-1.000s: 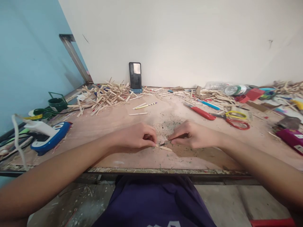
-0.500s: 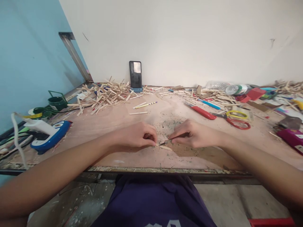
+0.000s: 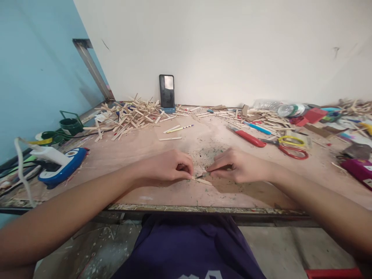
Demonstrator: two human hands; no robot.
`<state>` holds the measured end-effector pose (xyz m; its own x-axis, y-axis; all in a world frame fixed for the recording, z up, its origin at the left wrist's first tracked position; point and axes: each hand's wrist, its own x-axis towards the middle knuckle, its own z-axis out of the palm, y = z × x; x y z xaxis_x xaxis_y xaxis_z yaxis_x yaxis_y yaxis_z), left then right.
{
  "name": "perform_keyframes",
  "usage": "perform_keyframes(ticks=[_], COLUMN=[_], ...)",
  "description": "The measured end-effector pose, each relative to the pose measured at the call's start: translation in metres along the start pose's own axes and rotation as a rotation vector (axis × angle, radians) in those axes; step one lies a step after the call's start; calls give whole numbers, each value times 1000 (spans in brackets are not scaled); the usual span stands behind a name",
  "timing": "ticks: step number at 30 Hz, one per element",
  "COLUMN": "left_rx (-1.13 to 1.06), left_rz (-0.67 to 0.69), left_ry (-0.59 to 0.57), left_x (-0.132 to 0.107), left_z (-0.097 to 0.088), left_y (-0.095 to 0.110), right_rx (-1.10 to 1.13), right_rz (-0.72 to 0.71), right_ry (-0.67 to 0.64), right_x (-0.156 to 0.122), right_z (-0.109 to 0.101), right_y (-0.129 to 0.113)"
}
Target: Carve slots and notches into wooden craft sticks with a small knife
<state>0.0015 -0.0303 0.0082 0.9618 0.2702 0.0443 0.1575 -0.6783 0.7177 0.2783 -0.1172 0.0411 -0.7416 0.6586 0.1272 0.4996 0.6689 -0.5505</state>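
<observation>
My left hand is closed, with thumb and fingers pinching the left end of a flat wooden craft stick low over the tabletop. From the right, my right hand is closed in a pinch on a small dark blade. Its tip touches or lies just over the stick near my left fingertips; I cannot tell which. The blade's grip end is hidden in my fingers. Small green and dark shavings lie on the wood around both hands.
Behind my hands lie a pencil and a loose stick. A stick pile and an upright phone stand farther back. To the right are a red-handled knife and scissors; a blue power strip is left.
Hardly anything differs. Both hands keep their places, with the blade still at the stick; the whole view has shifted very slightly.
</observation>
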Motion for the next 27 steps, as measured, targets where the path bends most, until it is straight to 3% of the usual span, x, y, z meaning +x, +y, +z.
perform_keyframes(ticks=[5, 20, 27], left_rx=[-5, 118, 133], left_rz=[-3, -93, -16], left_ry=[7, 119, 100], left_x=[0, -1, 0], left_z=[1, 2, 1], left_y=[-1, -4, 0], right_rx=[-72, 5, 37], right_rz=[-56, 57, 93], right_ry=[31, -32, 10], right_x=[0, -2, -4], right_z=[0, -5, -6], right_y=[-2, 4, 10])
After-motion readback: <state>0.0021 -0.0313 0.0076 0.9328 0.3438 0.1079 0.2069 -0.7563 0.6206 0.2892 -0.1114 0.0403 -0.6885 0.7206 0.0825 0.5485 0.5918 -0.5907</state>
